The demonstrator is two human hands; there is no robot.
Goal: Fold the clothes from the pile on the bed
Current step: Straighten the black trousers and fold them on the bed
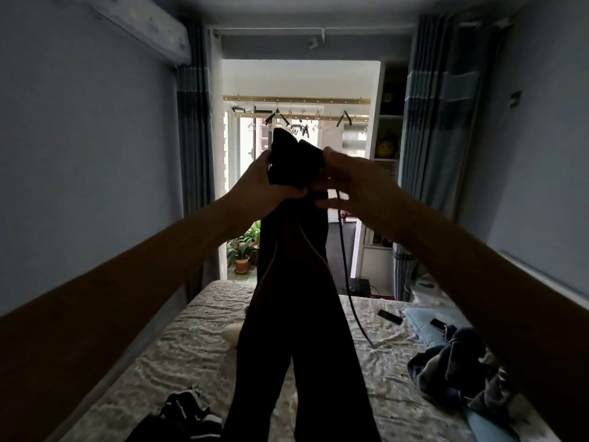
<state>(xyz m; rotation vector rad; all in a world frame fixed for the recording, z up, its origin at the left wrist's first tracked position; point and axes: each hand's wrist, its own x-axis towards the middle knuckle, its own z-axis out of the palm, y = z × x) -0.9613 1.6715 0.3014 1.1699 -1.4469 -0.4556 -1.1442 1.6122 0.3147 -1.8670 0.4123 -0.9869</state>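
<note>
At the bottom edge, cut off by the frame, one black-and-white striped garment [188,413] on the bed [191,346]; to the right, one crumpled blue-grey heap of clothes [455,368], number of pieces impossible to tell; beyond it, one phone [390,317] and a second phone [438,323]. Held up over the bed, one pair of dark trousers [299,314], legs hanging, hems out of view, detail lost in backlight; one drawstring [345,266] dangling. Left hand [261,183], grip curled round the waistband; right hand [347,180], grip pinching its other side, fingertips partly hidden. Farther off, one potted plant [242,253], half hidden behind the trousers; clothes hangers [299,127], too small to count.
</note>
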